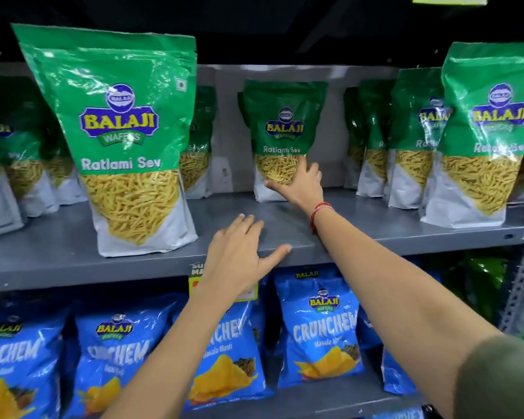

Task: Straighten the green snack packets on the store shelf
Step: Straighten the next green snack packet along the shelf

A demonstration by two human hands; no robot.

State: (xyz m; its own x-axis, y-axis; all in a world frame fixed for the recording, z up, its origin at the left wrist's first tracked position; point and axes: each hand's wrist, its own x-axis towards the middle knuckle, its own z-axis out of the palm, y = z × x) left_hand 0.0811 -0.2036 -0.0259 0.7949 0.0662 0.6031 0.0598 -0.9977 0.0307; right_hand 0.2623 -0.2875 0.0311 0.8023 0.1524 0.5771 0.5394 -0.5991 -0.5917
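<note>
Green packet | right hand touching | left hand apart

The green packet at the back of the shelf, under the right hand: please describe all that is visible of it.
The green packet is a glossy plastic pouch, green on top and white at the base, printed "Balaji Wafers" and "Ratlami Sev" over a panel showing yellow sev. It stands upright, deep on the grey shelf near the back wall. The right hand rests spread on its lower front. Another green packet stands close behind it.
</note>
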